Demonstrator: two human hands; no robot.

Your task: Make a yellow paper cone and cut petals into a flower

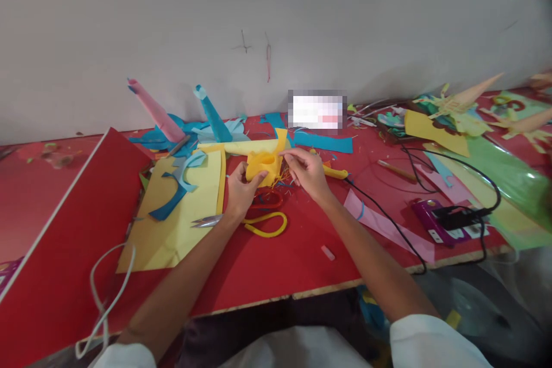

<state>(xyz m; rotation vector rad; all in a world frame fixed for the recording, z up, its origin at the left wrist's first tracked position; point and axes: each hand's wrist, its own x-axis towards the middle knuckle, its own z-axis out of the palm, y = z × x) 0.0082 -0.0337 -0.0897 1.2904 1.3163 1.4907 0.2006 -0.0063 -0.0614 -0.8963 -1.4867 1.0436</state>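
L hand [241, 188]: fingers part-hidden behind yel. paper [271, 176] | scissors [266, 234] part-covered, L wrist [233, 218] | purple box [7, 273] cut, L edge | wall-side patch [317, 110] pixelated

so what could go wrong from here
The left hand pinches the yellow piece by its side, so too tight a grip might crease it. The left forearm crosses over the yellow-handled scissors, and a shift could knock them. The black cord runs beside the right forearm, so a snag might drag the yellow corded tool.
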